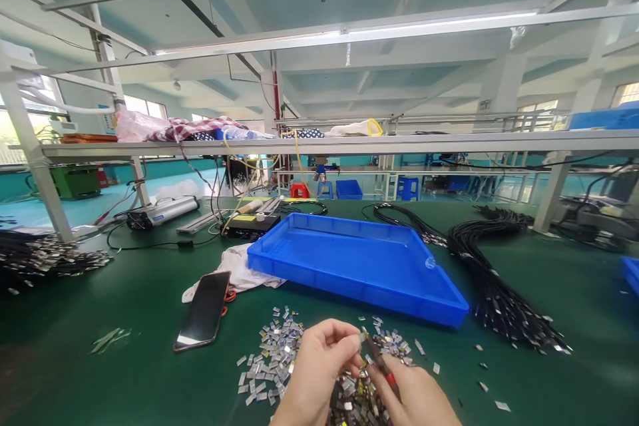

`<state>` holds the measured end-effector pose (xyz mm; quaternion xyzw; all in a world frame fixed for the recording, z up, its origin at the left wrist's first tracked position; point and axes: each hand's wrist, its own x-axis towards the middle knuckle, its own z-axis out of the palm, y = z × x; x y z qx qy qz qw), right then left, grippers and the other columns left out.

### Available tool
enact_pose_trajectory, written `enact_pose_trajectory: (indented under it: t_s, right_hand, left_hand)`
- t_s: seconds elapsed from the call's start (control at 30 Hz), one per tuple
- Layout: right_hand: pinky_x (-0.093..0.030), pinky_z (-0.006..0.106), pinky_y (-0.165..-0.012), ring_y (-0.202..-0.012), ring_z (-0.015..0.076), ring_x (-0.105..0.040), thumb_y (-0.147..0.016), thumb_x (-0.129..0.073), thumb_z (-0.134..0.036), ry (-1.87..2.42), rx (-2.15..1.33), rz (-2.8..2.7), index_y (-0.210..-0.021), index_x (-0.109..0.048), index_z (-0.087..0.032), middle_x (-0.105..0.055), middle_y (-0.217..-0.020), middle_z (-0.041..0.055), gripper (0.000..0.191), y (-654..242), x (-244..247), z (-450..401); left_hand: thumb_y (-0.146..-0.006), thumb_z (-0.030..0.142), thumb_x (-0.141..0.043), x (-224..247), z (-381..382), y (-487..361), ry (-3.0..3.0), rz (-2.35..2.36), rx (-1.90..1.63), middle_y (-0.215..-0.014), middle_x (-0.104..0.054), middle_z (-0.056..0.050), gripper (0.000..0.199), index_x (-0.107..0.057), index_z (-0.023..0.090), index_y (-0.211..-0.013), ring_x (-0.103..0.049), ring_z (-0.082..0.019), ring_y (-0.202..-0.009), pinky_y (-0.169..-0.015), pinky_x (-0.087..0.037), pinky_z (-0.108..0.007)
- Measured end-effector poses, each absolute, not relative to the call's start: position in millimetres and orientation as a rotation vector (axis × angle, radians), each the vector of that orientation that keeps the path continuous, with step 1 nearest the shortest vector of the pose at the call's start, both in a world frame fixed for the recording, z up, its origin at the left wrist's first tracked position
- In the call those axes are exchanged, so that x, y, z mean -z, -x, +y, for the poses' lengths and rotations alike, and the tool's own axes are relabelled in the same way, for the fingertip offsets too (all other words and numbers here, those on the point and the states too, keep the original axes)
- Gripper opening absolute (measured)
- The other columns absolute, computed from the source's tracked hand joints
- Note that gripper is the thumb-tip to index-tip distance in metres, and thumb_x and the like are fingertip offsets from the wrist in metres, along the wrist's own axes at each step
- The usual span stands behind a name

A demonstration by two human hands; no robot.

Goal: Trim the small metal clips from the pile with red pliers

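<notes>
My left hand (324, 363) is closed in a pinch on a small shiny metal piece (362, 337) at the fingertips. In my right hand (417, 393) is a slim tool (380, 359) with a dark metal body and a red grip; my fingers hide much of it, so its exact kind is unclear. The tool's tip meets the piece, or comes very close to it. Below and around both hands lies a loose pile of small metal pieces (272, 363), silvery at the left and darker or yellowish between the hands.
Beyond my hands lies a blue tray (349, 256). To its left are a phone (204, 311) and a white cloth (237, 269). Bundles of black cables (499, 293) lie at the right and a cable heap (40, 259) at the far left. A shelf (319, 146) crosses behind the green table (124, 309).
</notes>
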<state>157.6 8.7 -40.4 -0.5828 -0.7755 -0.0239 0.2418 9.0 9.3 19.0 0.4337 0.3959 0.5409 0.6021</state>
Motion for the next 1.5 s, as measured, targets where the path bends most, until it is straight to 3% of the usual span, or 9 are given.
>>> enact_pose_trajectory:
  t_s: [0.1,0.23,0.6,0.73,0.8,1.07,1.2,1.37,1.5]
  right_hand:
    - [-0.036,0.025,-0.046,-0.053,0.0177,-0.066,-0.094,-0.035,-0.032,1.498,0.017,-2.184,-0.074,-0.055,-0.027,-0.069,-0.062,-0.0040,0.029,-165,36,9]
    - [-0.038,0.027,-0.049,-0.057,0.0203,-0.065,-0.083,-0.048,-0.020,1.373,0.550,-2.142,-0.084,-0.052,-0.025,-0.067,-0.069,-0.0009,0.007,-177,36,12]
    - [-0.039,0.032,-0.057,-0.062,0.0236,-0.060,-0.075,-0.055,-0.013,1.488,0.833,-2.048,-0.083,-0.054,-0.022,-0.061,-0.068,0.0021,0.012,-171,39,11]
    - [-0.036,0.028,-0.048,-0.054,0.0219,-0.062,-0.079,-0.052,-0.018,1.492,0.750,-2.062,-0.076,-0.054,-0.022,-0.064,-0.064,0.0016,0.006,-166,49,13]
    - [-0.032,0.027,-0.043,-0.049,0.0197,-0.063,-0.084,-0.048,-0.022,1.533,0.589,-2.082,-0.073,-0.054,-0.023,-0.066,-0.061,0.0001,0.013,-163,51,13]
    - [-0.039,0.027,-0.050,-0.062,0.0245,-0.069,-0.092,-0.035,-0.034,1.792,-0.090,-2.088,-0.074,-0.061,-0.026,-0.072,-0.067,0.0037,0.032,-159,36,10]
    - [-0.040,0.028,-0.051,-0.061,0.0253,-0.068,-0.092,-0.039,-0.034,1.855,-0.013,-2.021,-0.070,-0.060,-0.025,-0.071,-0.064,0.0042,0.032,-156,40,10]
    - [-0.039,0.028,-0.047,-0.056,0.0251,-0.068,-0.092,-0.040,-0.031,1.858,0.250,-2.033,-0.071,-0.057,-0.025,-0.071,-0.062,0.0014,0.028,-152,41,7]
    - [-0.040,0.026,-0.046,-0.056,0.0211,-0.068,-0.092,-0.039,-0.029,1.763,0.331,-2.023,-0.076,-0.056,-0.026,-0.071,-0.068,-0.0009,0.024,-154,43,8]
  left_hand:
    - [-0.067,0.019,-0.074,-24,8,-2,-0.914,0.820,-1.170,-0.062,-0.059,-0.002,0.016,-0.066,0.009,-0.076,-0.052,-0.009,-0.054,-0.053,-0.042,-0.020]
    - [-0.068,0.016,-0.071,-24,8,0,-0.875,0.862,-1.150,-0.062,-0.058,-0.001,0.013,-0.064,0.009,-0.076,-0.052,-0.009,-0.054,-0.051,-0.041,-0.019]
    - [-0.073,0.024,-0.061,-5,14,-13,-1.133,1.164,-1.254,-0.051,-0.057,0.001,0.010,-0.059,0.014,-0.074,-0.049,-0.012,-0.044,-0.047,-0.039,-0.023]
    - [-0.079,0.022,-0.054,7,15,-20,-1.424,1.375,-1.410,-0.061,-0.059,-0.002,0.011,-0.060,0.018,-0.072,-0.056,-0.017,-0.054,-0.051,-0.041,-0.025]
    - [-0.081,0.019,-0.052,10,14,-23,-1.585,1.409,-1.563,-0.069,-0.059,-0.004,0.015,-0.062,0.019,-0.069,-0.057,-0.018,-0.060,-0.055,-0.041,-0.026]
    - [-0.087,0.007,-0.039,33,18,-27,-2.148,1.389,-1.662,-0.079,-0.056,-0.007,0.029,-0.063,0.021,-0.094,-0.056,-0.021,-0.069,-0.066,-0.042,-0.029]
    - [-0.084,0.001,-0.035,36,21,-25,-2.398,1.414,-1.508,-0.080,-0.057,-0.008,0.035,-0.061,0.019,-0.098,-0.055,-0.023,-0.073,-0.067,-0.042,-0.031]
    - [-0.085,0.011,-0.048,17,19,-28,-1.813,1.394,-1.604,-0.075,-0.057,-0.004,0.018,-0.060,0.021,-0.074,-0.057,-0.019,-0.066,-0.062,-0.042,-0.026]
    - [-0.082,0.024,-0.055,10,17,-29,-1.442,1.247,-1.584,-0.074,-0.061,-0.005,0.009,-0.061,0.019,-0.077,-0.060,-0.020,-0.062,-0.058,-0.047,-0.027]
